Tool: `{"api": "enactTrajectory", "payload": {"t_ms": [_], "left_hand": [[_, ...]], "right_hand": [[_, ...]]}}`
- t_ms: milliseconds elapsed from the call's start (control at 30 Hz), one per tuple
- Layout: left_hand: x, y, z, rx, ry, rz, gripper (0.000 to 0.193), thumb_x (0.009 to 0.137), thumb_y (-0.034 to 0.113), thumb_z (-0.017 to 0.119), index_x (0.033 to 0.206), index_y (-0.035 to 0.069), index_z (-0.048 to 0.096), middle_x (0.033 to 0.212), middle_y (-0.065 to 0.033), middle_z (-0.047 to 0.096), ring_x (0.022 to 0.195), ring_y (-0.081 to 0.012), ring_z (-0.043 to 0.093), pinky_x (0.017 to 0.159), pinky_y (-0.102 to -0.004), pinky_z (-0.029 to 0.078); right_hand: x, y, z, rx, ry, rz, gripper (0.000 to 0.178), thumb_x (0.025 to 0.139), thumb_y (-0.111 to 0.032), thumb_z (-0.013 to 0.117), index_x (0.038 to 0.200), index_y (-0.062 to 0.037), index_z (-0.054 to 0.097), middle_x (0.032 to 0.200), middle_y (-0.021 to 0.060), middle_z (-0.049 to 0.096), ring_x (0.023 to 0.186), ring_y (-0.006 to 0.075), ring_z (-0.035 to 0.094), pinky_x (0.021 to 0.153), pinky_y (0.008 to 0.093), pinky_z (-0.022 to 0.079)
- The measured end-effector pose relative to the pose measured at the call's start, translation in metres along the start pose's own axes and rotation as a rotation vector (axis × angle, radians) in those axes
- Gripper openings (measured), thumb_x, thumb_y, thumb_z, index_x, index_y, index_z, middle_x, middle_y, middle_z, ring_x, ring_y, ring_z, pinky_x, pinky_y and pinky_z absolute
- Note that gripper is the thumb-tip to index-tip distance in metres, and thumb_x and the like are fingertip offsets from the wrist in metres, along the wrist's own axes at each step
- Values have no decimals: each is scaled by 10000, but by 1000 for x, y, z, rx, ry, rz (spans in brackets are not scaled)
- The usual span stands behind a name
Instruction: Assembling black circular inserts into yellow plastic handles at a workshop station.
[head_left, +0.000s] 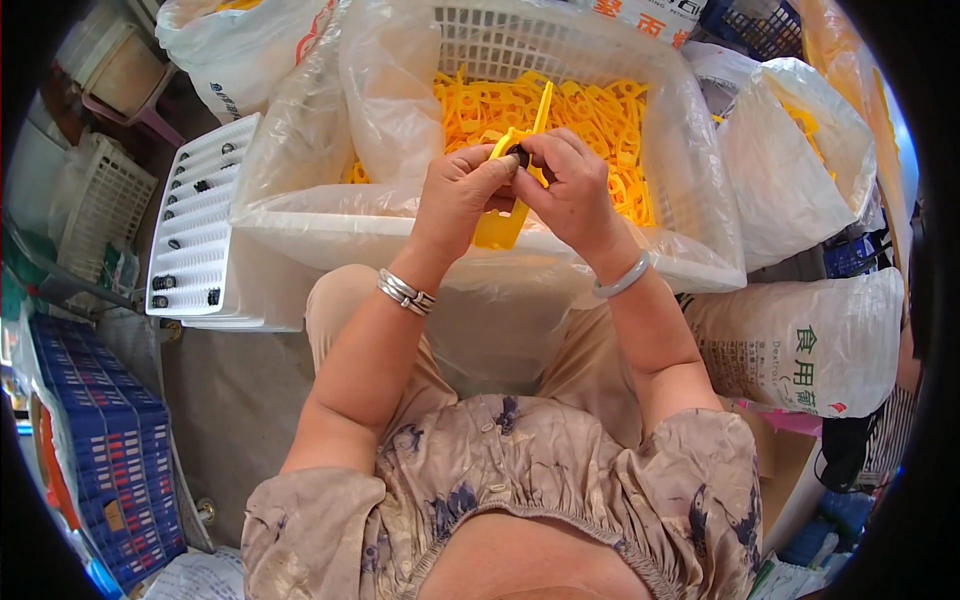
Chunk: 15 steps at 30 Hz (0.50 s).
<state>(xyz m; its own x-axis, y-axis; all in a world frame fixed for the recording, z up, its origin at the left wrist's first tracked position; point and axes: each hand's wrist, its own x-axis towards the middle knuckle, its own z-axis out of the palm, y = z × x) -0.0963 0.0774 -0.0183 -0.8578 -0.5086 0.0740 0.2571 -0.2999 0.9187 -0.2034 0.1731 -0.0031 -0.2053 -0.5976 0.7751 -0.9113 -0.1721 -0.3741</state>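
Over the near edge of a lined crate, my two hands meet around one yellow plastic part, which has a long pointed end and a wide flat end. My left hand is closed on its left side, thumb pressed near the middle. From the other side my right hand pinches it, fingertips close to the left thumb. A small black round piece sits at the part's ring between the fingertips; which hand bears on it is partly hidden. Many similar yellow parts are heaped in the crate behind.
The white crate is lined with clear plastic. To its left stands a stack of white ribbed trays, a few black pieces on the top one. White sacks crowd the right side. A blue crate stands at lower left.
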Motion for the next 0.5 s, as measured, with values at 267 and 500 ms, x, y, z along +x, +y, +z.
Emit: {"api": "enactTrajectory", "payload": {"t_ms": [267,500], "left_hand": [[0,6,-5,-358,-123,-137,197,885,162,420,934,2,523,821,-88,582,665,-147,586,598,-279,515],[4,-2,-9,-505,-173,-170,179,903,161,385,919,19,492,852,-72,567,706,-162,585,636,-307,512]], "right_hand": [[1,-4,-3,35,-51,38,188,643,10,622,823,14,566,694,89,536,571,178,516,499,264,432],[3,-2,-6,-33,-64,5,187,644,1,614,825,16,567,705,109,557,605,221,544,548,293,457]]}}
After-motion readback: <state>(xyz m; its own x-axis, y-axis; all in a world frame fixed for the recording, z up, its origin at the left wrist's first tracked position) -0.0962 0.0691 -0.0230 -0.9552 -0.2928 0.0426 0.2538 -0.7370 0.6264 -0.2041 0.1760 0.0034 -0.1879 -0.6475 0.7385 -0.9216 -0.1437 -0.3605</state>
